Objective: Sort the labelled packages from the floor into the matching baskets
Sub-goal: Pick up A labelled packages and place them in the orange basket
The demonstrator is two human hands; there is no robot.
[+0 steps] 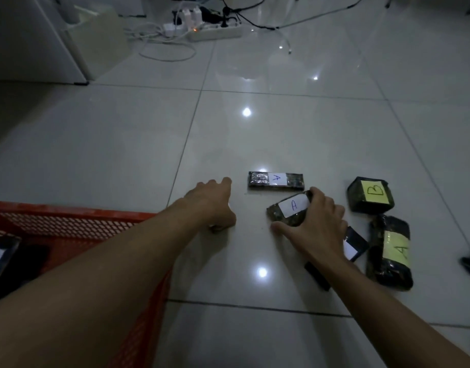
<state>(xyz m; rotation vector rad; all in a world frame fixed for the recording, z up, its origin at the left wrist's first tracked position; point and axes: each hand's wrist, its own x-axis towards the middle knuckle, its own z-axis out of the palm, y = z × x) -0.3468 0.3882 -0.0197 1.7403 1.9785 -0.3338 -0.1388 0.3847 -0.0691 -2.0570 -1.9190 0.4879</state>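
Note:
Several dark wrapped packages lie on the tiled floor. My right hand (pixel 316 229) grips a small package with a white "A" label (pixel 289 211), thumb on its near edge and fingers over its far end. Beyond it lies a long flat package with a white "A" label (pixel 276 180). My left hand (pixel 215 203) stretches toward that one with fingers apart, holding nothing, its fingertips just left of it. To the right sit a package with a yellow "B" label (pixel 370 195) and one with a yellow "A" label (pixel 390 252). A red mesh basket (pixel 77 220) stands at the left.
A flat dark package with a white label (pixel 354 244) lies partly hidden under my right wrist. Inside the red basket lie dark items. A power strip (pixel 215 31) with plugs and cables lies at the far end. A white cabinet (pixel 34 43) stands far left.

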